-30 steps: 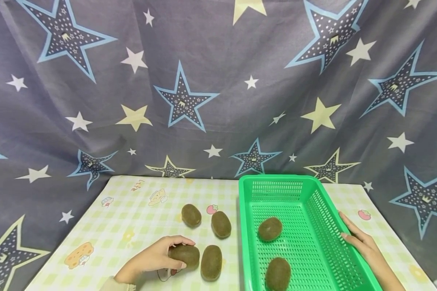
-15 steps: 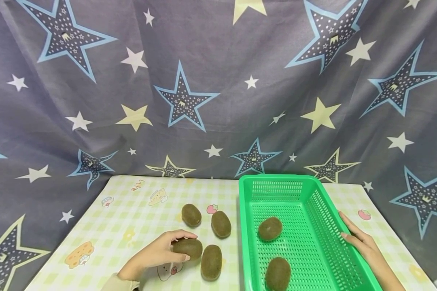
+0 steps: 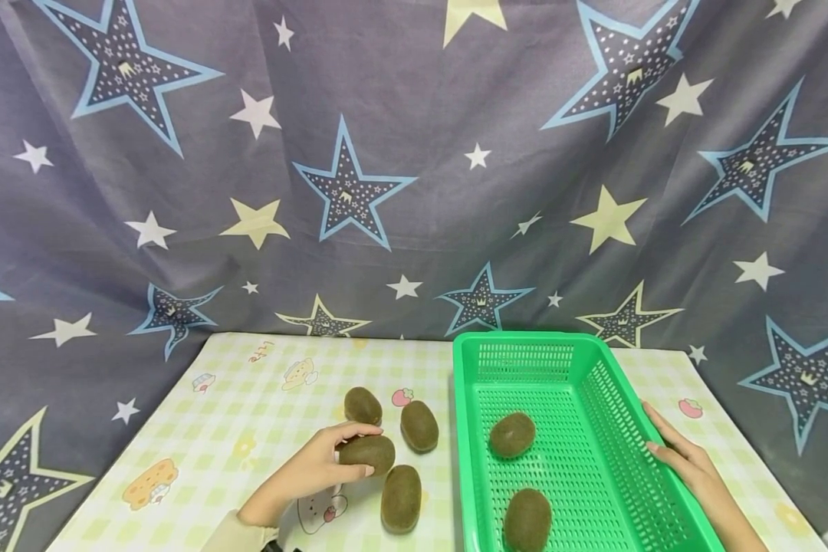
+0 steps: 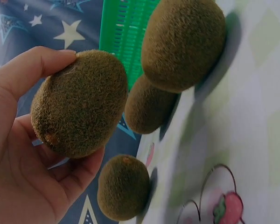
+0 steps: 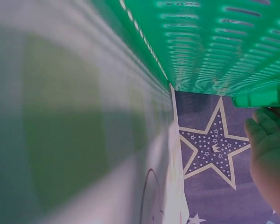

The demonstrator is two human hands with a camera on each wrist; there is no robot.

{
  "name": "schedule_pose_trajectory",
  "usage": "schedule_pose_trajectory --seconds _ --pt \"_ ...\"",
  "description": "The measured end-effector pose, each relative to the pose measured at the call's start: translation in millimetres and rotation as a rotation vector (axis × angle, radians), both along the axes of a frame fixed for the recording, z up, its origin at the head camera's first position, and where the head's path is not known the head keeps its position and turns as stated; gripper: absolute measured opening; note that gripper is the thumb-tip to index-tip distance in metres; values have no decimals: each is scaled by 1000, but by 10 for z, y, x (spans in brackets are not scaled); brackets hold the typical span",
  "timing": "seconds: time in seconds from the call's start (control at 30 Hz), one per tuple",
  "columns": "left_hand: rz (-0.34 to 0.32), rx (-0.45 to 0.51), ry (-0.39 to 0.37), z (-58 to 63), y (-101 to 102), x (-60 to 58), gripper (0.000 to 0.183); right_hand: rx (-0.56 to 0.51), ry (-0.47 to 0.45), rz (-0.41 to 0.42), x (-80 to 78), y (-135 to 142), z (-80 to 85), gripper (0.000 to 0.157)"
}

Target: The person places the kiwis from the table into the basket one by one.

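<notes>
My left hand [image 3: 315, 465] grips a brown fuzzy kiwi [image 3: 368, 455], thumb on one side and fingers on the other. The left wrist view shows the held kiwi [image 4: 79, 103] apart from the tablecloth. Three other kiwis lie close around it: one behind [image 3: 363, 406], one at the back right [image 3: 419, 426] and one at the front right [image 3: 401, 499]. My right hand [image 3: 690, 468] holds the right rim of a green plastic basket [image 3: 464, 460], thumb over the top. In the right wrist view, curled fingers [image 5: 266, 126] reach under that rim.
Inside the basket lie two kiwis, one further back [image 3: 513, 435] and one nearer [image 3: 527, 520]. A checked tablecloth [image 3: 200, 429] with cartoon prints covers the table. Behind it hangs a dark curtain [image 3: 414, 100] with stars.
My left hand has moved the gripped kiwi right and away from me, toward the back kiwis. The right hand and basket have stayed in place.
</notes>
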State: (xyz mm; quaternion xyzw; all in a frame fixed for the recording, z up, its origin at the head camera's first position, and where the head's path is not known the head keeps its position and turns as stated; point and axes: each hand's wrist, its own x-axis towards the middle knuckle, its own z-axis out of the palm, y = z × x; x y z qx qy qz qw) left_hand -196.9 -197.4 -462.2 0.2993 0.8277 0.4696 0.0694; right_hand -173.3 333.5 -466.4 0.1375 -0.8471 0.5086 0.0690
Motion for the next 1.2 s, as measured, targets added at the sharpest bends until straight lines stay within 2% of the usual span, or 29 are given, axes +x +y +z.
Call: schedule_pose_trajectory --seconds 0.2,0.5,0.87,1.2 --pt "34 -22 29 45 84 -3 45 13 44 13 -2 -4 -5 51" --pt "59 -5 12 171 233 -8 47 5 57 19 1 -3 -24 52" --pt "37 40 17 232 415 -42 47 -9 46 18 1 -9 -18 52" --pt "-1 44 89 302 622 -59 46 4 32 1 -13 13 -30 52"
